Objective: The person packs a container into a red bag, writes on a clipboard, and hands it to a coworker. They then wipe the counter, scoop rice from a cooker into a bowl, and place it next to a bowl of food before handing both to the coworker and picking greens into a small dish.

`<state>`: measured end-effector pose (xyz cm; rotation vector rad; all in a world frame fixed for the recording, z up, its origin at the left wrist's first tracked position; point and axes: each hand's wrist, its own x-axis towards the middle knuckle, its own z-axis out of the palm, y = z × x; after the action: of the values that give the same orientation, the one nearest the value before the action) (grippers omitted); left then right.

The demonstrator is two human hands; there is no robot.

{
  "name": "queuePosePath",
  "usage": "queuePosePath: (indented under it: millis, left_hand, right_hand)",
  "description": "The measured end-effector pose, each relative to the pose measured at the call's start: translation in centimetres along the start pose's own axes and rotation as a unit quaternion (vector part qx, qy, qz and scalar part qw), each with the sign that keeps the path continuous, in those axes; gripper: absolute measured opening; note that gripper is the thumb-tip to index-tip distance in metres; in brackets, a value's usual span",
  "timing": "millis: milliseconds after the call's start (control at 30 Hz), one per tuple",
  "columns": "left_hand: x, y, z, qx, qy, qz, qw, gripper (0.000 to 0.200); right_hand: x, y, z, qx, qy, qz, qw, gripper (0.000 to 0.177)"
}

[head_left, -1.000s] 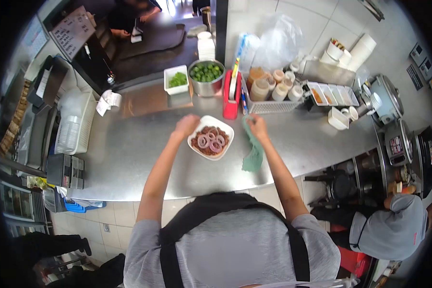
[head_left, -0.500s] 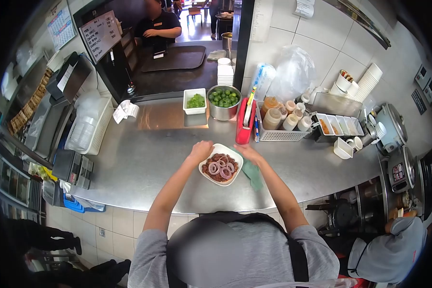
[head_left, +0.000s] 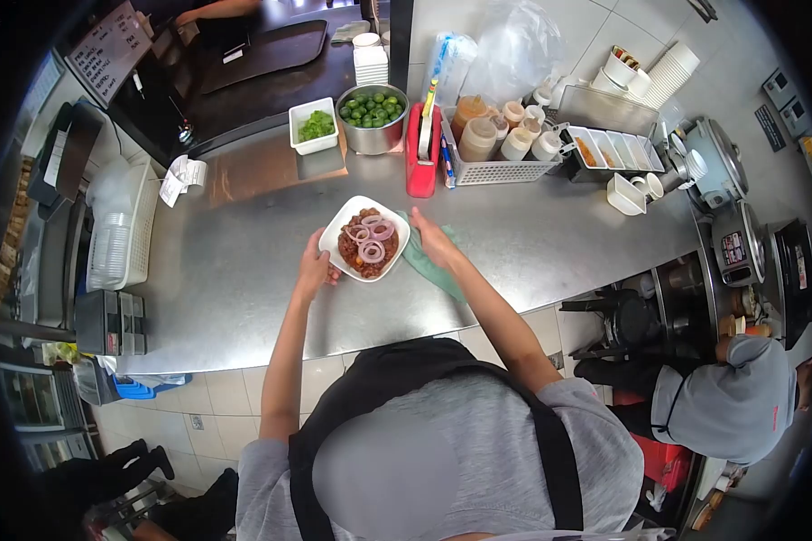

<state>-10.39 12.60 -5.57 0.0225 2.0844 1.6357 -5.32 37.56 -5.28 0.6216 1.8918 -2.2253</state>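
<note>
A kitchen worker is standing at a steel worktop point(head_left: 235, 270) with a white plate point(head_left: 363, 202) of dark meat topped with red onion rings lying straight ahead, between the two hands. The plate is sitting corner-on to the worker, one corner pointing away toward the back of the worktop and the opposite corner pointing at the worker's chest.

The left hand point(head_left: 314, 270) is gripping the plate's near-left edge, fingers curled onto the rim, and is the one in firm contact. The right hand point(head_left: 431, 239) is lying just beside the plate's right edge, resting on a green cloth point(head_left: 435, 275) that is trailing back along the forearm; whether its fingers are clenched on the cloth or merely pressing it flat cannot be told. Whether the plate is resting on the steel or being raised just off it cannot be told either.

Beyond the plate, a red holder point(head_left: 421, 158), a metal bowl point(head_left: 372, 135) of limes and a white tub point(head_left: 314, 126) of chopped greens are lining the back. A co-worker in a grey cap point(head_left: 731, 410) is crouching well apart, at the right.
</note>
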Motion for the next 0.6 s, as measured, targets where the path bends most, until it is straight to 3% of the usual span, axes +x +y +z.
queuePosePath:
  millis: [67, 200, 333, 433, 533, 600]
  left_hand:
    - [-1.3, -0.3, 1.2, -0.059, 0.005, -0.02, 0.998, 0.051]
    - [-3.2, -1.3, 5.3, -0.223, 0.019, -0.03, 0.974, 0.046]
    - [-5.4, -0.7, 9.2, -0.342, 0.012, -0.042, 0.939, 0.033]
    - [-5.1, -2.4, 10.4, -0.31, 0.019, -0.037, 0.95, 0.035]
    - [-5.5, -3.1, 10.0, -0.277, -0.006, -0.059, 0.959, 0.036]
    - [-6.1, -4.1, 9.4, -0.242, -0.061, -0.08, 0.965, 0.033]
  right_hand:
    - [-1.2, 1.3, 0.3, 0.06, 0.047, 0.034, 0.997, 0.071]
    - [-4.9, 3.5, 2.8, 0.242, 0.04, -0.05, 0.968, 0.054]
    - [-6.9, 5.1, 4.2, 0.365, 0.032, -0.046, 0.929, 0.049]
    - [-9.7, 3.3, 2.7, 0.418, -0.117, 0.025, 0.9, 0.046]
    - [-11.3, 1.5, 0.8, 0.435, -0.047, 0.07, 0.896, 0.038]
    - [-12.9, -0.6, -1.1, 0.388, 0.004, 0.041, 0.921, 0.037]
